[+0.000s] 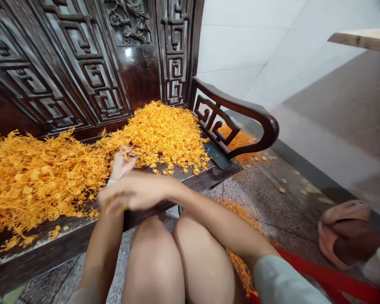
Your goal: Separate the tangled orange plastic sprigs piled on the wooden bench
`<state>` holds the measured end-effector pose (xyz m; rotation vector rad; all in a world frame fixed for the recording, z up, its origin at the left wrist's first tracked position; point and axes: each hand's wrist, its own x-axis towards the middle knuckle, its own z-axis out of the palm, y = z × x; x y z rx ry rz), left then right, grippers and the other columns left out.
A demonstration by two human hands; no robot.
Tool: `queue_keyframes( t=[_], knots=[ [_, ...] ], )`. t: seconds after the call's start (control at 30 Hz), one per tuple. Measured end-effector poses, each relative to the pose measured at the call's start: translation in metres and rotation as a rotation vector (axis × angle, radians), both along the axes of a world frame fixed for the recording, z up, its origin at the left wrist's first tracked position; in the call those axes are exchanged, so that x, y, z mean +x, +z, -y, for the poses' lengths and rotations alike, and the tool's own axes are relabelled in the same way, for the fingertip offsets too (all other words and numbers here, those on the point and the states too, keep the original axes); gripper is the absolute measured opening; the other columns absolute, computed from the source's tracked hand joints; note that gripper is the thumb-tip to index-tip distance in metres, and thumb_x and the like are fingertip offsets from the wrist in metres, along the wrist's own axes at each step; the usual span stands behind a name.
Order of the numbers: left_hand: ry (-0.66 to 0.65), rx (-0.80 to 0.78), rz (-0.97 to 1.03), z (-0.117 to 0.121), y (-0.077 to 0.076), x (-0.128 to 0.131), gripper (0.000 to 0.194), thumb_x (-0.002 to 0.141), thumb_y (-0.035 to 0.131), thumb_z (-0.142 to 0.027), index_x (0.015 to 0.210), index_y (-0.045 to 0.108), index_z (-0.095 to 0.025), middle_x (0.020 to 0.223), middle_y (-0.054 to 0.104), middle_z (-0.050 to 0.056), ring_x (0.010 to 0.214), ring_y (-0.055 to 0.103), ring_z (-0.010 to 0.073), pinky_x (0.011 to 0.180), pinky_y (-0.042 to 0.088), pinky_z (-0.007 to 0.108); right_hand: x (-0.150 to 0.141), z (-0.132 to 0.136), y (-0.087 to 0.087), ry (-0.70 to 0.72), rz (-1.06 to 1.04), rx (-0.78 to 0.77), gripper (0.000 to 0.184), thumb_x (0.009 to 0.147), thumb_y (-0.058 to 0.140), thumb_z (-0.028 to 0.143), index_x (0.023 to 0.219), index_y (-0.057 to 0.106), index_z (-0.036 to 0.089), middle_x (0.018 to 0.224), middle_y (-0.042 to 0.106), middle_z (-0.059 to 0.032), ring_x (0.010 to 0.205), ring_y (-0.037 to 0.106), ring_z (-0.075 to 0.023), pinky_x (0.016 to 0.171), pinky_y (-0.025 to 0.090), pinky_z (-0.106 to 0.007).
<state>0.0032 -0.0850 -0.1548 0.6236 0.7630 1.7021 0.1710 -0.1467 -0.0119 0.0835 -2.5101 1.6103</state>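
My left hand (124, 159) is at the gap between two heaps on the bench, its fingers curled around a small orange plastic flower piece (126, 156). My right hand (131, 193) crosses over my left wrist, smeared by motion. A bit of orange shows beneath its fingers, but their grip is unclear. On the left lies a heap of orange branched plastic flower stems (41, 177), long and tangled. Beyond my left hand rises a pile of smaller orange flower pieces (167, 133).
The dark wooden bench (196, 181) has a carved back and a curved armrest (240, 103). A dark phone (218, 157) lies by the armrest. Orange scraps (240, 211) are scattered on the floor. At right are a red strip (319, 270) and another person's foot in a pink slipper (331, 242).
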Motion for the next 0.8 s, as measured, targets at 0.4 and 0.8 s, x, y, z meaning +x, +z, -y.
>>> queue_keyframes(
  t=[0.4, 0.8],
  knots=[
    [0.152, -0.066, -0.026, 0.007, 0.009, -0.018, 0.044, 0.064, 0.102, -0.033, 0.09, 0.07, -0.017, 0.059, 0.06, -0.01, 0.049, 0.054, 0.0048, 0.056, 0.053, 0.017, 0.03, -0.043, -0.035, -0.937, -0.376, -1.169, 0.023, 0.102, 0.066, 0.036, 0.119, 0.07, 0.02, 0.077, 0.068, 0.0016, 0.053, 0.052, -0.0072, 0.047, 0.045, -0.019],
    [-0.13, 0.068, -0.412, 0.019, 0.021, 0.011, 0.032, 0.063, 0.1, -0.035, 0.083, 0.082, -0.017, 0.067, 0.066, 0.0, 0.05, 0.05, 0.006, 0.047, 0.04, 0.018, 0.017, -0.062, -0.074, -0.977, -0.135, -0.4, 0.05, 0.09, 0.076, 0.058, 0.122, 0.053, 0.026, 0.075, 0.053, 0.0047, 0.059, 0.055, -0.0137, 0.052, 0.045, -0.031]
  ],
)
